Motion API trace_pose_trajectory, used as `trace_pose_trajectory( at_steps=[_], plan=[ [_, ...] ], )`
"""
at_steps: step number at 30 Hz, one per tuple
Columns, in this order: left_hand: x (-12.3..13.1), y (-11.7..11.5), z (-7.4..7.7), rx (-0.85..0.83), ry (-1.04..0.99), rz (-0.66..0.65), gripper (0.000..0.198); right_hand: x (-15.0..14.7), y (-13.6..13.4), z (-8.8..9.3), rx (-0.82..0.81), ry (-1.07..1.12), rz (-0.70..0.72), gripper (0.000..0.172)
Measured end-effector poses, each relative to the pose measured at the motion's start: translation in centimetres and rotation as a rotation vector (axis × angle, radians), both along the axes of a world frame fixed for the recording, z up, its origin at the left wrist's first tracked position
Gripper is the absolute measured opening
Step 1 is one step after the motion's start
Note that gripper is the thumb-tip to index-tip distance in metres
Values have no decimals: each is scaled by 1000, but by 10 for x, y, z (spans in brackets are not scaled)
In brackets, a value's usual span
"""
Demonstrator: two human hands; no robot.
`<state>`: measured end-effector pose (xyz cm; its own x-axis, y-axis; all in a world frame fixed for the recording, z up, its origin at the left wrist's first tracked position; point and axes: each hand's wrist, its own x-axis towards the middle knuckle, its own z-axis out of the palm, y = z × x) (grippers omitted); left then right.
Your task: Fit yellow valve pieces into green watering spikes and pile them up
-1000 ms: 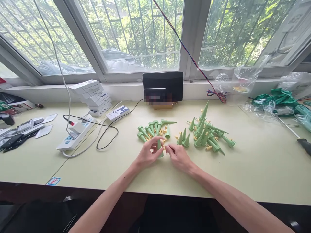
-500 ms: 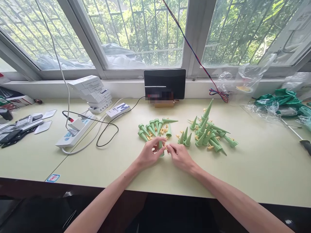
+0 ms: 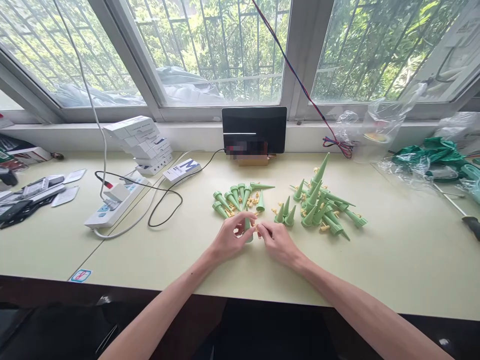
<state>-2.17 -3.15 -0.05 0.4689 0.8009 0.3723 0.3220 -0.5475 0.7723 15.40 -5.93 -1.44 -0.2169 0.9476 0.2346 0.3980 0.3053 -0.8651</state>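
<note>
My left hand (image 3: 231,235) is closed round a green plastic spike (image 3: 247,224), which stands with its tip up near the front of the table. Pinched in the fingers of my right hand (image 3: 278,241) is a small yellow valve (image 3: 256,228), right beside the spike; my fingers cover most of it. Behind my hands lies a fan of green spikes (image 3: 231,199) with small yellow valves (image 3: 256,196) among them. A larger heap of green spikes (image 3: 318,212) with yellow valves lies to the right, and several there stand upright.
A black tablet (image 3: 254,130) leans at the window behind a small cardboard box (image 3: 253,160). On the left are a power strip (image 3: 116,202), cables and stacked white boxes (image 3: 138,142). Plastic bags (image 3: 427,160) and a screwdriver (image 3: 470,226) lie on the right.
Almost nothing differs. Both hands keep their hold at the same spot, and the view has shifted very slightly.
</note>
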Motion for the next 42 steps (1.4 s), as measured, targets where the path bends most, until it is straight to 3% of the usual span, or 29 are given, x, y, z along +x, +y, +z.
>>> trace_pose_trajectory(
  at_steps=[24, 42],
  plan=[
    [0, 2, -5, 97, 9, -15, 29, -1, 2, -1, -10, 38, -17, 37],
    [0, 1, -4, 29, -7, -6, 26, -2, 2, -4, 4, 44, -23, 38]
  ],
)
